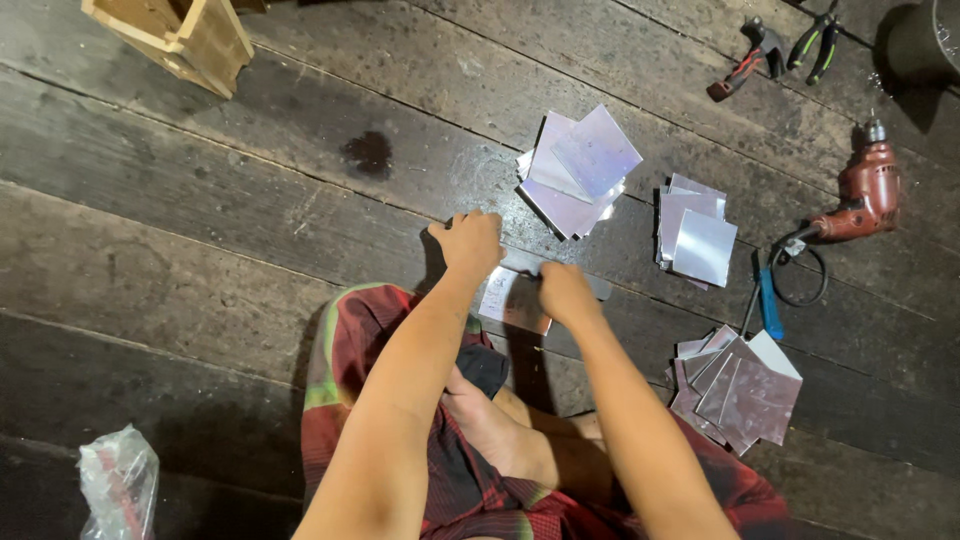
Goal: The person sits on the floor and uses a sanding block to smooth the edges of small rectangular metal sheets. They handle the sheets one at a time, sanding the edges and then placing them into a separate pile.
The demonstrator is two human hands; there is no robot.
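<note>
I sit on a dark plank floor. My left hand (pixel 468 242) and my right hand (pixel 565 292) press down on a long flat metal bar (pixel 528 264) that lies across a shiny square metal sheet (pixel 500 298). Both hands have fingers curled over the bar's ends. Part of the sheet shows between my hands; the rest is hidden under them. A loose pile of similar shiny square sheets (pixel 578 170) lies just beyond my hands.
Two more piles of sheets lie at the right (pixel 695 232) and near my right knee (pixel 740 385). A red power drill (pixel 862 195), a blue-handled tool (pixel 768 303), pliers (pixel 748 60), a wooden box (pixel 180 38) and a plastic bag (pixel 118 482) lie around.
</note>
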